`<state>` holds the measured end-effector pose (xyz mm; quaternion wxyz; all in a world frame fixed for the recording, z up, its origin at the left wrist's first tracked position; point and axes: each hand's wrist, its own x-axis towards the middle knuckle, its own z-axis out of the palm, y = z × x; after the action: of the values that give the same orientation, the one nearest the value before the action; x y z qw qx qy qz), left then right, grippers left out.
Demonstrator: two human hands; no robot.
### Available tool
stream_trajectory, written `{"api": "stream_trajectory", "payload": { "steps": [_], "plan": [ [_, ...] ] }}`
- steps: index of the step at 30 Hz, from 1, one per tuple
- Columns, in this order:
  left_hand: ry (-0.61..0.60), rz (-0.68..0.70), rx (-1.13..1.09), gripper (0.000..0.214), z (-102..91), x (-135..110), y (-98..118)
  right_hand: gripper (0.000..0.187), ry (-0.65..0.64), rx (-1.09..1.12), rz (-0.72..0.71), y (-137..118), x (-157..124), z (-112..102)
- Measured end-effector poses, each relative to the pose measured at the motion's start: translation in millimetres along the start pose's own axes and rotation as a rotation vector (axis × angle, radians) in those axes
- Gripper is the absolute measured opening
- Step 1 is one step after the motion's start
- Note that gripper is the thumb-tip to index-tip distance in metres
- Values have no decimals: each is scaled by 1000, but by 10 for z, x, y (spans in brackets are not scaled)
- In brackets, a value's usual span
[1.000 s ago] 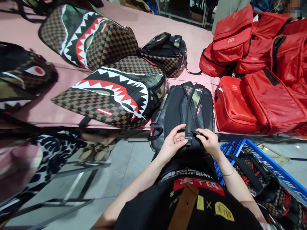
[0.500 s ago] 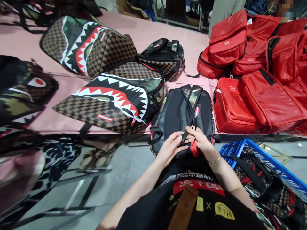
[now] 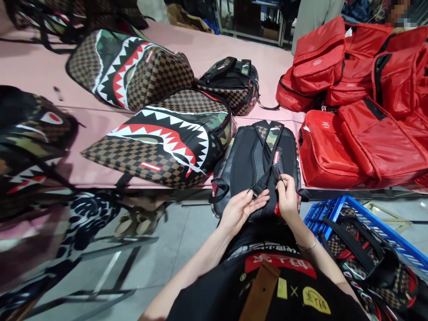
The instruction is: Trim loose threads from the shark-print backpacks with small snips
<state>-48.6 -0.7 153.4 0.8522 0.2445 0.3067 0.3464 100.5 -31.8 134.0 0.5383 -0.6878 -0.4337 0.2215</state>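
Observation:
A black backpack (image 3: 245, 156) lies back side up at the table's front edge, its shoulder straps (image 3: 268, 142) crossed over the padded back panel. My left hand (image 3: 242, 207) grips a black strap buckle (image 3: 257, 191) between thumb and fingers, above the lower part of the bag. A short distance to the right, my right hand (image 3: 288, 196) pinches the end of the other black strap, at a small dark buckle (image 3: 281, 179). Part of a red strip (image 3: 277, 207) shows beside the right palm; the rest is hidden by that hand.
Checkered shark-mouth backpacks (image 3: 160, 142) cover the left of the pink table (image 3: 200, 38). Red bags (image 3: 331, 147) are heaped on the right. A blue crate (image 3: 341, 203) holding more backpacks stands on the floor at lower right. Someone in grey (image 3: 316, 22) stands beyond the table.
My hands were close together over the straps; now they are apart, each at its own strap end. The red strip between them has become mostly hidden. The view has shifted slightly.

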Motion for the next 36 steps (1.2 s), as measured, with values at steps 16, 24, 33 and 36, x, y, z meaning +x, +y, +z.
{"api": "stream_trajectory", "payload": {
  "steps": [16,24,33,36],
  "plan": [
    [26,98,-226,16,154,9,-115,23,46,-348,-348,43,-329,-116],
    [21,107,-173,20,162,23,-175,24,70,-381,-365,36,-326,-118],
    [48,141,-101,23,146,34,-205,22,63,-397,-382,-1,-321,-113],
    [49,146,-102,26,164,27,-200,21,64,-355,-381,-25,-331,-98]
  ]
}}
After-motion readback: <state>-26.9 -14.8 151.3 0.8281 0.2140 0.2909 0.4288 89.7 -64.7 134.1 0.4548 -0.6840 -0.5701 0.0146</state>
